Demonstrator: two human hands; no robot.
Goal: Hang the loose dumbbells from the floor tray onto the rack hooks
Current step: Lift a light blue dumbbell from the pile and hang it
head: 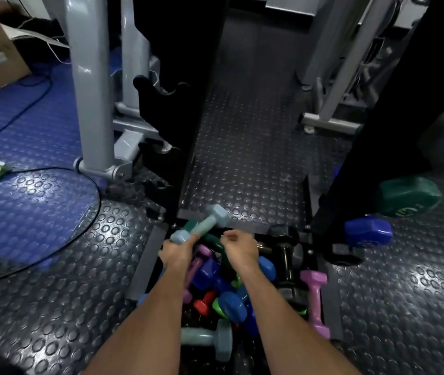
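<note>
Left hand [175,251] grips grey-blue dumbbell [200,225] by handle — lifted above far edge of floor tray [145,262], tilted up-right. Right hand [239,246] beside it, fingers curled, holding nothing. Tray heaped with coloured dumbbells — rack hooks [158,90] beyond, bare.

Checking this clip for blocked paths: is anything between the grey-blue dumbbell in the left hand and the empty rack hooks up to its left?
Nothing visible. The left hand holds the grey-blue dumbbell lifted above the pile in the floor tray. The empty hooks on the black rack post are above it, with open space between. The right hand is off to the side.
</note>
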